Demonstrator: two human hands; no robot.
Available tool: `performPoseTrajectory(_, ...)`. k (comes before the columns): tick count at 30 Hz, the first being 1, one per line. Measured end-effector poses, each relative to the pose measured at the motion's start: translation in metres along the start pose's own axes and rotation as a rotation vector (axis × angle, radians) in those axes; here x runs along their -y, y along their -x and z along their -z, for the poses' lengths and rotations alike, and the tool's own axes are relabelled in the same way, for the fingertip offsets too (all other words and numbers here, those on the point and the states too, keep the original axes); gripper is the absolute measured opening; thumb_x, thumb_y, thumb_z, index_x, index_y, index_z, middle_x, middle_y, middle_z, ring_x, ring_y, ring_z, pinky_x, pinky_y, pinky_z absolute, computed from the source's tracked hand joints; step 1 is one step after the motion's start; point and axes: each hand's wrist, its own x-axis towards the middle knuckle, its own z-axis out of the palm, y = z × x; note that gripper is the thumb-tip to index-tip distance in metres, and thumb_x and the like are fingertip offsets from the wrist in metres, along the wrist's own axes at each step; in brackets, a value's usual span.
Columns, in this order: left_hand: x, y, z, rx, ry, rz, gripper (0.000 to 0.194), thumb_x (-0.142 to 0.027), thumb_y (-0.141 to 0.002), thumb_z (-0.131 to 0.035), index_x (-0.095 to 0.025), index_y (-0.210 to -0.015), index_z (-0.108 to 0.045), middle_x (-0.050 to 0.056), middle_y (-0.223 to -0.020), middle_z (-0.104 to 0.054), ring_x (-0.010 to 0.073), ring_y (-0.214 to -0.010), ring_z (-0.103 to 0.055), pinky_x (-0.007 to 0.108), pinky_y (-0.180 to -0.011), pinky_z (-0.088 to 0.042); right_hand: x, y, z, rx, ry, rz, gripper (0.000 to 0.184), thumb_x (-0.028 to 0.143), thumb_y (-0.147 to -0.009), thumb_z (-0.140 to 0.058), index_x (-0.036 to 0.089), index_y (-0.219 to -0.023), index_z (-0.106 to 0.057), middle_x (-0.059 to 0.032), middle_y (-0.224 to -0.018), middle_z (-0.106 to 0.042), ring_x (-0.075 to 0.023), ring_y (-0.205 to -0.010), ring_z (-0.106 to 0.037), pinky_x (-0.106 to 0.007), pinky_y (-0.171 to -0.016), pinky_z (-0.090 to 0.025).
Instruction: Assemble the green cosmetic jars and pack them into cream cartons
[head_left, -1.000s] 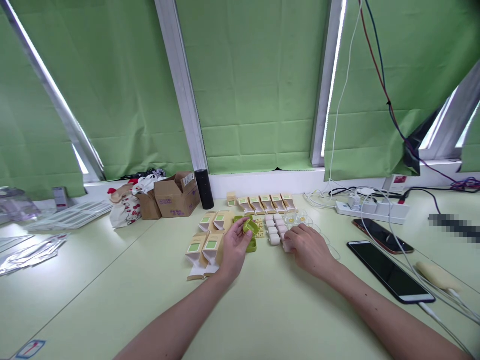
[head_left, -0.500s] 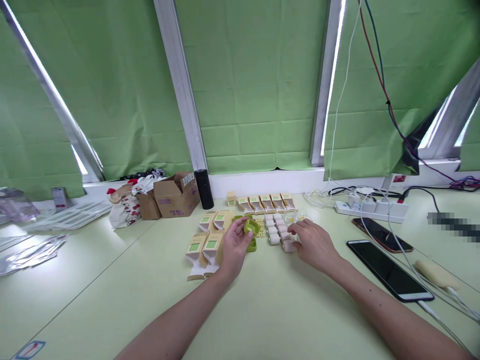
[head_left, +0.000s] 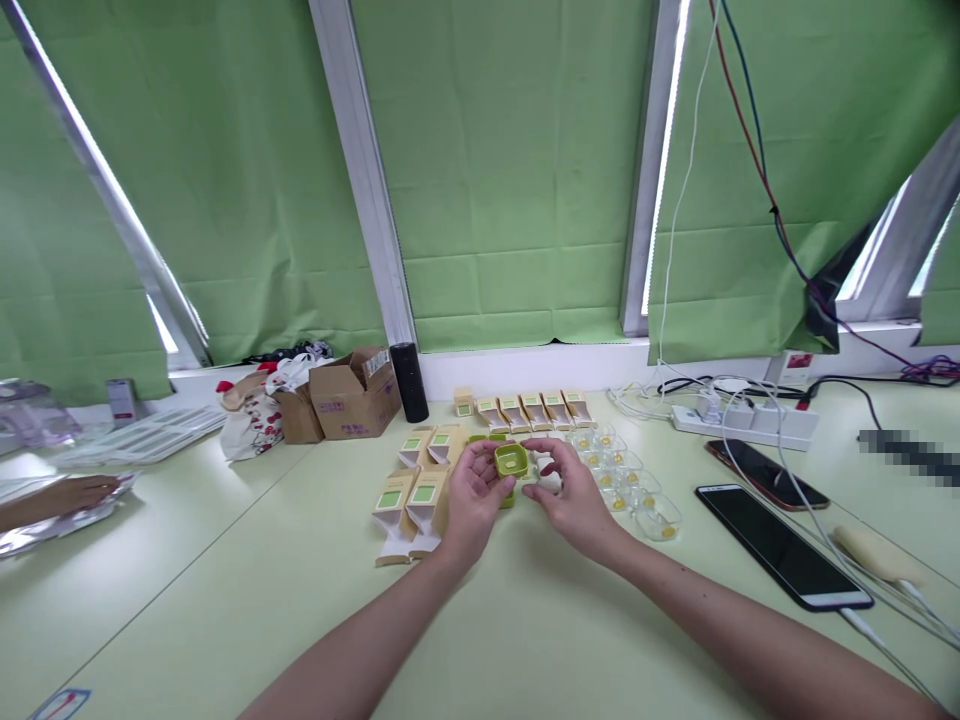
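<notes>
In my left hand (head_left: 476, 485) I hold a small green square cup (head_left: 511, 460), tilted so that its hollow inside faces me. My right hand (head_left: 570, 490) is close beside it, with thumb and fingers curled towards the cup. A small white block (head_left: 550, 476) shows between those fingers; whether it is held or stands on the table behind them I cannot tell. Other blocks are hidden behind this hand. More green pieces (head_left: 508, 498) lie partly covered behind my left hand. Several clear cups with yellow centres (head_left: 616, 500) stand right of my right hand.
Open cartons with green labels (head_left: 424, 495) stand left of my hands, others (head_left: 534, 412) along the back. Two phones (head_left: 784, 545), cables and a power strip (head_left: 742, 420) lie to the right. A cardboard box (head_left: 352, 395) and a black cylinder (head_left: 408, 382) stand back left.
My right hand has moved left from the pale blocks to the green cup, uncovering the clear cups. The cup has tipped towards me. Something brown now shows at the far left edge.
</notes>
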Motion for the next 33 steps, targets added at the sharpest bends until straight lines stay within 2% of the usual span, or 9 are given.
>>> performPoseTrajectory(5,0.005,-0.002,0.0,-0.032,-0.003,0.03,0.056,-0.04,-0.074,-0.091,-0.021,-0.112,-0.055,0.009,-0.106,-0.075,0.0221,-0.102,-0.074,0.034,-0.09,-0.057,-0.004,-0.006,-0.016,-0.098,-0.145,-0.033,0.038,0.026,-0.079,-0.069,0.026,-0.116,-0.065,-0.0086,-0.126,-0.065,-0.0283,-0.117,-0.06,-0.045,-0.092,-0.057)
performPoseTrajectory(11,0.007,-0.003,-0.001,-0.044,-0.06,0.076,0.055,-0.05,-0.075,-0.089,-0.02,-0.11,-0.06,0.01,-0.107,-0.076,0.0226,-0.103,-0.074,0.036,-0.093,-0.058,-0.011,0.001,-0.016,-0.119,-0.204,-0.013,0.042,0.024,-0.081,-0.069,0.027,-0.122,-0.065,-0.0089,-0.133,-0.064,-0.0276,-0.116,-0.063,-0.048,-0.099,-0.057)
performPoseTrajectory(16,0.013,-0.004,-0.001,-0.055,-0.035,0.119,0.052,-0.058,-0.075,-0.086,-0.018,-0.097,-0.062,0.009,-0.097,-0.078,0.0216,-0.092,-0.076,0.037,-0.091,-0.06,-0.009,0.005,-0.013,-0.111,-0.125,0.073,0.049,0.022,-0.083,-0.069,0.029,-0.131,-0.062,-0.0097,-0.135,-0.062,-0.0287,-0.118,-0.061,-0.05,-0.099,-0.056)
performPoseTrajectory(21,0.017,-0.004,-0.001,-0.036,-0.013,0.179,0.055,-0.065,-0.073,-0.084,-0.016,-0.086,-0.061,0.009,-0.088,-0.077,0.024,-0.086,-0.078,0.041,-0.09,-0.062,-0.011,0.009,-0.012,-0.109,-0.028,0.144,0.048,0.023,-0.087,-0.067,0.029,-0.134,-0.059,-0.011,-0.136,-0.06,-0.03,-0.122,-0.057,-0.049,-0.098,-0.055)
performPoseTrajectory(27,0.011,0.0,-0.005,0.018,-0.059,0.194,0.056,-0.07,-0.077,-0.078,-0.015,-0.086,-0.069,0.012,-0.088,-0.079,0.0266,-0.085,-0.079,0.04,-0.084,-0.064,-0.015,0.009,-0.01,-0.115,0.081,0.198,0.044,0.022,-0.089,-0.063,0.029,-0.132,-0.057,-0.0109,-0.131,-0.06,-0.0302,-0.124,-0.053,-0.05,-0.103,-0.052)
performPoseTrajectory(33,0.008,0.003,-0.007,0.062,-0.109,0.172,0.058,-0.073,-0.082,-0.071,-0.016,-0.082,-0.072,0.01,-0.083,-0.076,0.0256,-0.081,-0.076,0.039,-0.079,-0.063,-0.011,0.007,-0.006,-0.12,0.09,0.226,0.038,0.022,-0.09,-0.063,0.028,-0.127,-0.057,-0.0109,-0.129,-0.06,-0.03,-0.125,-0.052,-0.048,-0.103,-0.051)
